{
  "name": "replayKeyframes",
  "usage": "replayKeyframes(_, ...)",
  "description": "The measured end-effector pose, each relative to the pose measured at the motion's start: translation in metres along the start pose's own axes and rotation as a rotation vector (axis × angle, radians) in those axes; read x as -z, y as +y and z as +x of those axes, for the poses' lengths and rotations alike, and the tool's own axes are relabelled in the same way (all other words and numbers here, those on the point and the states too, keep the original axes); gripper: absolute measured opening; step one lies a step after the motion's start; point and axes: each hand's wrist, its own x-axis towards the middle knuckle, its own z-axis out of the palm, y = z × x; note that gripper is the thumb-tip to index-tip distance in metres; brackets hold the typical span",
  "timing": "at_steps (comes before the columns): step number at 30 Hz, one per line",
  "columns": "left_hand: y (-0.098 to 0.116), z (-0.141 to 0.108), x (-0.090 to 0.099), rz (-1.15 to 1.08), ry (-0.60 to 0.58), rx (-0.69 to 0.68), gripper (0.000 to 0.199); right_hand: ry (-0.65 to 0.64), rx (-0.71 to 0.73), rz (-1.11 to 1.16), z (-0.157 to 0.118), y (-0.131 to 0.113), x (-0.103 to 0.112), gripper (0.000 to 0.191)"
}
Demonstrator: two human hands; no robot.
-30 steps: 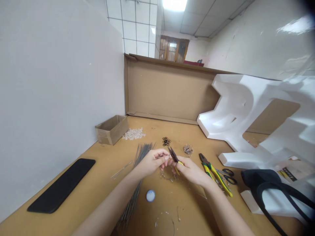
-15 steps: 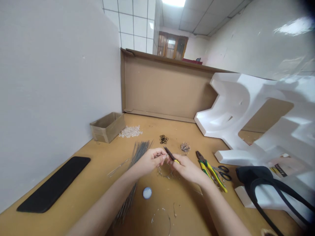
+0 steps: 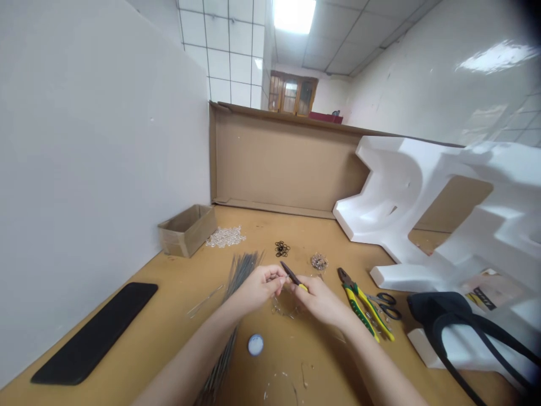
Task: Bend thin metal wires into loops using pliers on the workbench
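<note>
Near the middle of the table, my right hand [image 3: 315, 296] is closed round the yellow handle of dark-tipped pliers [image 3: 291, 274], whose jaws point up and left. My left hand [image 3: 264, 286] is pinched just left of the jaws; what its fingers hold is too small to make out. Thin wire [image 3: 285, 309] shows below the hands. A bundle of grey wires [image 3: 243, 270] runs under my left wrist. Beyond the hands are a small pile of black rings [image 3: 282, 248] and a coiled tangle of metal pieces [image 3: 319, 261]. A round white-and-blue disc [image 3: 255, 344] lies nearer me.
At the left are a cardboard box [image 3: 186, 228], clear small pieces [image 3: 226, 237] and a black pad [image 3: 97, 332]. Green-yellow pliers [image 3: 363, 304], scissors [image 3: 386, 304], white foam [image 3: 389, 197] and a black strapped object [image 3: 439, 310] stand at the right. Cardboard [image 3: 287, 160] rises behind.
The view has tilted up a little, so the table's things sit lower in the picture. My hands keep nearly the same pose, with the pliers still in my right hand.
</note>
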Motion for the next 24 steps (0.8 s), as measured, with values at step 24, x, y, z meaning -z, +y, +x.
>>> replayKeyframes(24, -0.013, 0.006, -0.007, 0.235, 0.131, -0.053, 0.015, 0.176, -0.236, -0.487, 0.008, 0.0, -0.022, 0.038)
